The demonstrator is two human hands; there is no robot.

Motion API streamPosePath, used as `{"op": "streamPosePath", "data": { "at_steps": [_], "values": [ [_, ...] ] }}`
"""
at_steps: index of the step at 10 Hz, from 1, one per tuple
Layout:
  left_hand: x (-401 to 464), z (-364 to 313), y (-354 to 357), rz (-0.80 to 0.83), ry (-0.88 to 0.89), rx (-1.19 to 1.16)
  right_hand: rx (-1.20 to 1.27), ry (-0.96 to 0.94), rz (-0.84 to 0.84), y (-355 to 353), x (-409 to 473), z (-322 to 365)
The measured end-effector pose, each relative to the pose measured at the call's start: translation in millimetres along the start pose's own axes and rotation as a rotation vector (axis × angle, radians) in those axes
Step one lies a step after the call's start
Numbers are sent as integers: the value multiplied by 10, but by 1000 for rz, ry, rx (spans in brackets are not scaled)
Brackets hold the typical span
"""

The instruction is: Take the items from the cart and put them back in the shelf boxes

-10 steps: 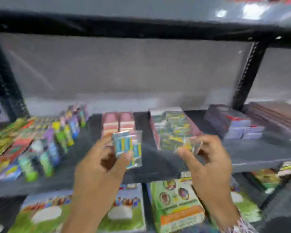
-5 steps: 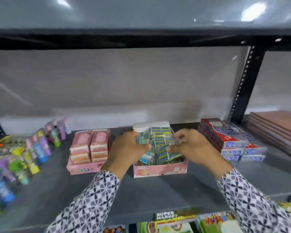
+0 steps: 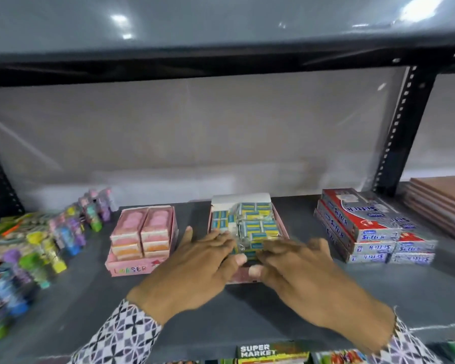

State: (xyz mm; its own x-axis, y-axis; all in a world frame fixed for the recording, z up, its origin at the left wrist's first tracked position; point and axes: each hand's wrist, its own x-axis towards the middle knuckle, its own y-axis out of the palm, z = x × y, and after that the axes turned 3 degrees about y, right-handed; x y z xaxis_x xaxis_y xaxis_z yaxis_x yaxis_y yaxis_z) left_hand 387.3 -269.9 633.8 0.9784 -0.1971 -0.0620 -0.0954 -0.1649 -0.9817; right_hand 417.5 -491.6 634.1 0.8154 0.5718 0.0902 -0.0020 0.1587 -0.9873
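Hovering both hands over the near end of the middle shelf box (image 3: pixel 279 222), I have the left hand (image 3: pixel 195 266) and the right hand (image 3: pixel 307 274) spread flat, fingers splayed, palms down and gripping nothing. The small blue-and-yellow packets (image 3: pixel 255 224) lie inside that pink box, piled loosely, straight out at twelve o'clock from my fingertips. The box runs with its long axis from me toward the back wall, its white flap (image 3: pixel 239 199) standing up at the far end. Both hands sit about equally near it, thumbs almost meeting over the front edge (blur makes exact contact hard to call).

Half a second ago my fingers were curled in over the packets, pressing them down into the box; now they are flattened out and sit lower, nearer to me. The packets I held a second ago are no longer in either hand, so I judge this drop finished.

At nine o'clock stands the pink eraser box (image 3: pixel 142 240); at three o'clock, the stacked red-and-silver Softek packs (image 3: pixel 365 227). All rest on the grey shelf (image 3: pixel 247 311).
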Motion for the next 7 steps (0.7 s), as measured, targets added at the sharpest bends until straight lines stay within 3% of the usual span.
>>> {"op": "streamPosePath", "data": {
  "at_steps": [1,2,3,4,6,7],
  "values": [
    [163,51,-93,-173,11,-33,91,2,-1,-164,139,-57],
    [390,106,-176,-215,-11,2,139,-12,-91,-239,491,-181],
    [568,136,-149,-28,-29,94,48,-7,90,-161,970,-297],
    [567,165,-74,42,-34,130,21,-23,139,-29,1109,-366],
    [585,134,-97,30,-53,69,126,-38,135,27,1081,-420],
    [396,105,-92,-211,-93,33,185,-35,48,-29,949,-361]
  ]
}}
